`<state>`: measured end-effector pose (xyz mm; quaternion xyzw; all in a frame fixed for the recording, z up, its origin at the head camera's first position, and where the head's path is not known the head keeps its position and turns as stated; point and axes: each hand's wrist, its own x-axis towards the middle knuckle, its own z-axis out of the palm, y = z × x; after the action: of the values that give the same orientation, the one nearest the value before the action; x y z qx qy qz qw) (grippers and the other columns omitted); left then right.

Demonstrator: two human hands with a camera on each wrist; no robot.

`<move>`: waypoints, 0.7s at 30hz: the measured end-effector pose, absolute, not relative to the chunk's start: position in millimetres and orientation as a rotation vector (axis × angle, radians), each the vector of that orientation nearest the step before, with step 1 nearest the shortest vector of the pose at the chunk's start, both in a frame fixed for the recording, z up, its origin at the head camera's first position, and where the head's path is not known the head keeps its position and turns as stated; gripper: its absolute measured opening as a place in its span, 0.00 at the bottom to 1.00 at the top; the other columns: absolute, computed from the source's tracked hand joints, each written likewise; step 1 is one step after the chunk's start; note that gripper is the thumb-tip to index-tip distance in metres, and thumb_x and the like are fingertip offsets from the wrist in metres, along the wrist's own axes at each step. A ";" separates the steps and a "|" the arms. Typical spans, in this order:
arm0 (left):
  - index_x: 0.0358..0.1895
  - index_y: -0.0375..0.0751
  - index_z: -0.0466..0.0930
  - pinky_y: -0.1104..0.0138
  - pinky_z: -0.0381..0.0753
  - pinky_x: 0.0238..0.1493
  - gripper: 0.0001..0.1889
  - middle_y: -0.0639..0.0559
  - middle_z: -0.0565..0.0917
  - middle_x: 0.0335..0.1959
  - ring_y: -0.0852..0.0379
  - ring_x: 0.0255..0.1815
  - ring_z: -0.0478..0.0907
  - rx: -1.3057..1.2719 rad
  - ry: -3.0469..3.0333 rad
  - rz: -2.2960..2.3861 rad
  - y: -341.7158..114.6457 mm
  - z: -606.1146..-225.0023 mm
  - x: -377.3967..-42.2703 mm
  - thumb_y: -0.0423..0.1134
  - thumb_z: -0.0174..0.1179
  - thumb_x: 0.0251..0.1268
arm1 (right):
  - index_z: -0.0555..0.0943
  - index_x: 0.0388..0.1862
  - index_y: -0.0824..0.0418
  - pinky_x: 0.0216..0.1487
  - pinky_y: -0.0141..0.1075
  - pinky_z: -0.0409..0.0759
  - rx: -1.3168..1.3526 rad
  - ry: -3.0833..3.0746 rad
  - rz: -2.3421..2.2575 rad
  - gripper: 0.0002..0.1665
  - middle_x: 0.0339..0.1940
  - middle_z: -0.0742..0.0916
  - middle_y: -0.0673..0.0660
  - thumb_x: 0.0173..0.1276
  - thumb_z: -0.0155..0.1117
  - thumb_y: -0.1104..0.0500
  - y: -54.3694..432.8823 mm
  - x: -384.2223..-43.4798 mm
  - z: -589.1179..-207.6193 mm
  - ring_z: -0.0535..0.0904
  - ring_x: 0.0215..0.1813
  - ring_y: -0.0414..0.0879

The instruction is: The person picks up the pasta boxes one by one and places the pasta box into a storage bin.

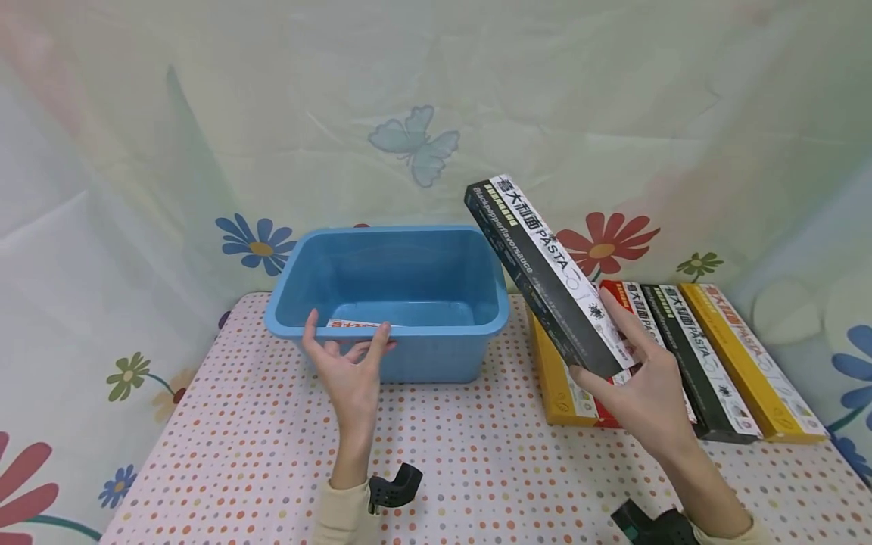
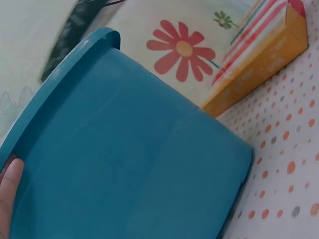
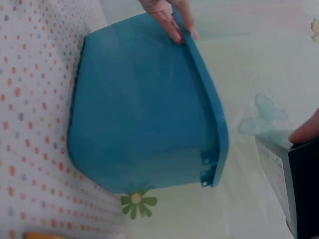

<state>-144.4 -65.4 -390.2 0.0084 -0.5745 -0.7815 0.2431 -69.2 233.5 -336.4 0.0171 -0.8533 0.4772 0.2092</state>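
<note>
My right hand [image 1: 650,397] grips a black-and-white pasta box [image 1: 545,276] by its near end. The box is tilted in the air, its far end up beside the right rim of a blue plastic tub [image 1: 429,356]. Part of the same box shows at the right edge of the right wrist view. At the tub's front rim, my left hand [image 1: 350,378] pinches the edge, index finger and thumb over it, other fingers against the outer wall. Inside the tub lies a white box with orange-red lettering [image 1: 353,323], mostly hidden by the front wall.
Several pasta boxes lie side by side at the right: a yellow one [image 1: 562,386] partly covered, a red one [image 1: 623,291], a black one [image 1: 708,371] and another yellow one [image 1: 756,371]. The dotted tablecloth [image 1: 490,469] meets a flowered backdrop behind the tub.
</note>
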 end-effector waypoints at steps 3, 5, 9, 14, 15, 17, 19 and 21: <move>0.84 0.51 0.44 0.60 0.95 0.40 0.54 0.27 0.49 0.79 0.53 0.33 0.88 0.017 -1.539 -2.155 -64.7 -390.9 -144.8 0.30 0.74 0.64 | 0.65 0.83 0.52 0.45 0.13 0.76 0.223 -2.349 1.280 0.56 0.76 0.73 0.63 0.57 0.75 0.74 228.2 -81.1 -326.0 0.66 0.60 0.40; 0.84 0.51 0.45 0.60 0.95 0.40 0.53 0.27 0.53 0.77 0.53 0.33 0.88 0.014 -1.530 -2.160 -64.8 -391.4 -144.9 0.30 0.74 0.64 | 0.66 0.83 0.52 0.46 0.14 0.74 0.309 -2.363 1.255 0.56 0.76 0.73 0.63 0.56 0.76 0.73 224.0 -90.5 -318.0 0.65 0.62 0.40; 0.81 0.49 0.48 0.59 0.95 0.39 0.50 0.30 0.66 0.65 0.52 0.33 0.87 0.002 -1.511 -2.166 -65.8 -392.1 -146.2 0.29 0.74 0.64 | 0.66 0.83 0.52 0.50 0.17 0.76 0.472 -2.434 1.341 0.54 0.77 0.73 0.62 0.60 0.75 0.70 216.6 -118.1 -304.0 0.66 0.65 0.46; 0.81 0.49 0.48 0.58 0.95 0.40 0.50 0.31 0.68 0.60 0.52 0.32 0.87 0.011 -1.501 -2.159 -66.8 -393.2 -147.4 0.29 0.74 0.64 | 0.65 0.83 0.53 0.56 0.32 0.79 0.607 -2.591 1.490 0.51 0.78 0.72 0.62 0.63 0.74 0.66 205.2 -159.8 -295.6 0.68 0.67 0.54; 0.81 0.49 0.48 0.57 0.95 0.41 0.50 0.31 0.68 0.61 0.52 0.32 0.87 0.010 -1.496 -2.162 -66.7 -393.5 -147.7 0.29 0.74 0.64 | 0.65 0.83 0.53 0.57 0.36 0.80 0.625 -2.623 1.502 0.50 0.78 0.72 0.61 0.63 0.74 0.66 202.5 -167.3 -294.5 0.68 0.67 0.55; 0.82 0.49 0.47 0.56 0.95 0.42 0.51 0.30 0.66 0.63 0.52 0.32 0.87 0.004 -1.488 -2.171 -66.3 -394.1 -147.9 0.28 0.74 0.63 | 0.65 0.83 0.53 0.56 0.40 0.80 0.671 -2.683 1.498 0.50 0.77 0.72 0.62 0.62 0.74 0.64 198.0 -182.0 -293.4 0.68 0.67 0.56; 0.82 0.50 0.47 0.56 0.95 0.42 0.52 0.30 0.65 0.65 0.52 0.32 0.87 0.002 -1.486 -2.177 -65.8 -394.7 -148.2 0.29 0.74 0.63 | 0.66 0.83 0.54 0.53 0.40 0.82 0.748 -2.729 1.477 0.50 0.75 0.73 0.63 0.62 0.74 0.64 193.4 -195.3 -292.8 0.69 0.65 0.57; 0.82 0.51 0.46 0.55 0.95 0.42 0.53 0.30 0.63 0.67 0.51 0.32 0.87 0.002 -1.485 -2.181 -65.1 -395.1 -148.2 0.29 0.74 0.63 | 0.66 0.82 0.56 0.48 0.39 0.84 0.832 -2.777 1.426 0.50 0.73 0.75 0.63 0.61 0.74 0.63 188.6 -207.4 -293.3 0.72 0.61 0.56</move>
<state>-148.2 -65.1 -395.1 0.0008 -0.5451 -0.8005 0.2491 -207.4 188.6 -293.3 0.2573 -0.8587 0.4408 -0.0446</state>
